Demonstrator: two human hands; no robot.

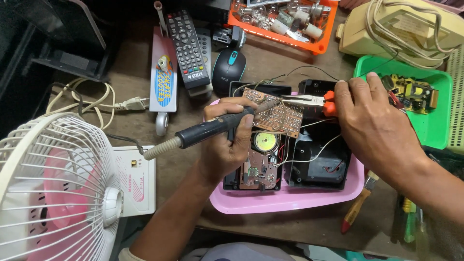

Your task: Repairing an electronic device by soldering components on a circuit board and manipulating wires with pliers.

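While a brown circuit board is kept tilted above the opened black casing in the pink tray, a soldering iron is gripped in the closed left hand. At three o'clock, orange-handled pliers are clasped by the right hand, their tips touching the board.
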